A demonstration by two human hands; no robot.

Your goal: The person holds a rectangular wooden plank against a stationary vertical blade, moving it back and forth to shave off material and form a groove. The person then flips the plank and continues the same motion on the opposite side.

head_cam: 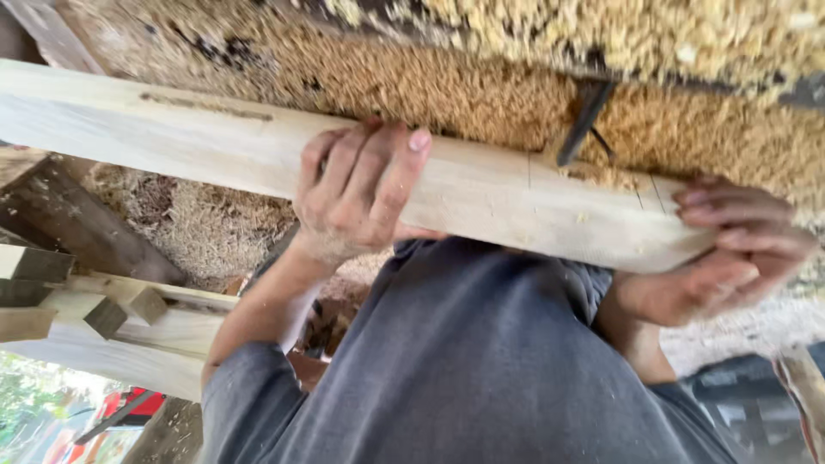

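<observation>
Sawdust-strewn ground [481, 94], a dark metal tool [584, 120] on it, notched pale timbers [129, 322] at lower left.

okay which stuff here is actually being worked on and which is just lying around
In hand:
- pale wooden beam
- left hand, gripping its middle
- right hand, wrapped round its end

Lying about:
- sawdust and shavings
- dark metal tool in the shavings
- notched timbers, lower left
</observation>
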